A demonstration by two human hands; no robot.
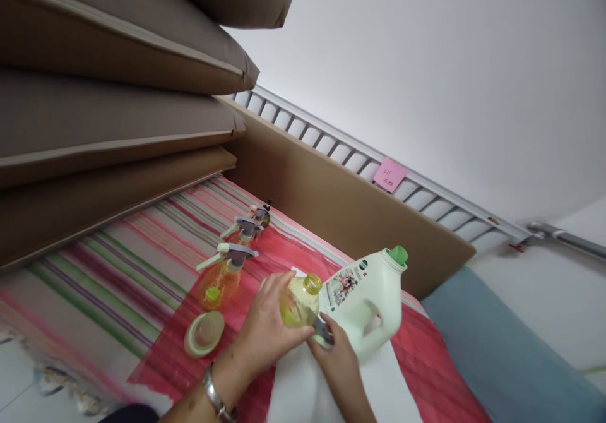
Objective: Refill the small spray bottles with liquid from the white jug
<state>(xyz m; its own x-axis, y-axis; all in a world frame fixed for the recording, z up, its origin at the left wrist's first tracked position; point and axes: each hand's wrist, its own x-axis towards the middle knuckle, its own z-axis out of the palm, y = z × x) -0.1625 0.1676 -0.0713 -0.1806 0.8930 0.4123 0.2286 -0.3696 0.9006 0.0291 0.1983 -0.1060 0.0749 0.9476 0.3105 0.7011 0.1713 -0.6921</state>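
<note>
My left hand [265,322], with a bracelet at the wrist, is wrapped round a clear yellow bottle [300,303]. The bottle tilts slightly and its neck is uncapped. Just below it, my right hand [337,353] pinches a grey and pale green spray head [322,333], partly covered by the fingers. To the right, close behind the hands, stands a large pale green jug [364,297] with a label, a handle and a bright green mouth. A pale green round cap [204,334] lies left of my left wrist.
A spray bottle [222,284] and further bottles behind it stand on a red sheet [165,347] over striped cloth [118,271]. White paper [298,385] lies under my hands. Stacked cushions [118,107] rise at left; a brown board [331,202] and radiator [312,136] bound the back.
</note>
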